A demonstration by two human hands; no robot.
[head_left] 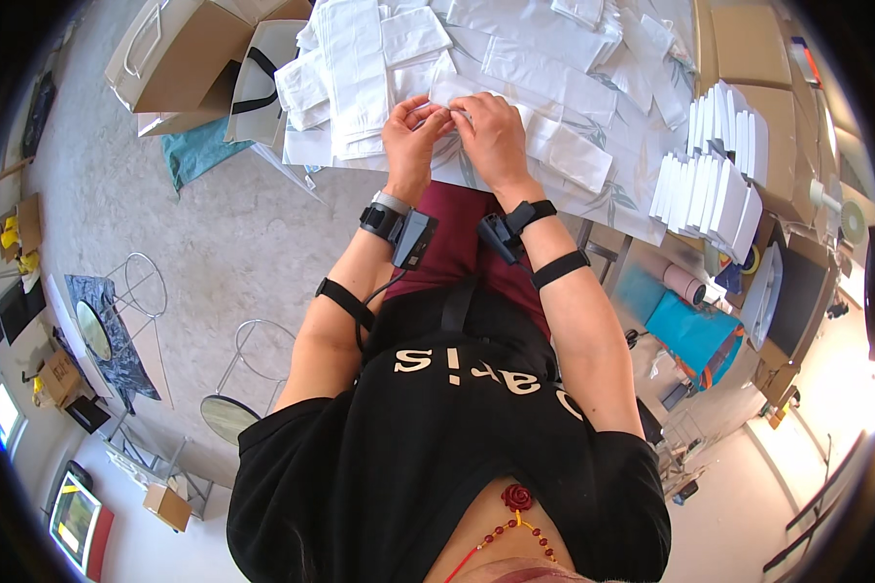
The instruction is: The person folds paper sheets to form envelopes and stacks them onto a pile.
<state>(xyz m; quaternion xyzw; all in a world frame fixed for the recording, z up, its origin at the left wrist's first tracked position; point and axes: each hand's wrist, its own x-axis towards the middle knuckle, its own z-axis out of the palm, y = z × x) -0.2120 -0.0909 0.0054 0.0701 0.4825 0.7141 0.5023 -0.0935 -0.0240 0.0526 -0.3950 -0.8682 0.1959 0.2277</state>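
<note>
Head view showed a thin white sleeve (445, 90), seemingly light, soft, slippery and best taken by its edge, pinched between the fingertips of my left hand (413, 141) and right hand (496, 138), a white stack (355, 73) lying beyond my left.

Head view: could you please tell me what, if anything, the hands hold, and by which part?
The left hand and right hand seem to pinch a thin white sheet by its near edge.

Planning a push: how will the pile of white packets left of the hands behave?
The pile of white packets would probably slide apart, since its layers look loose and uneven. Single packets are likely floppy, being thin and creased. Each seems light for its size, looking so flat.
</note>
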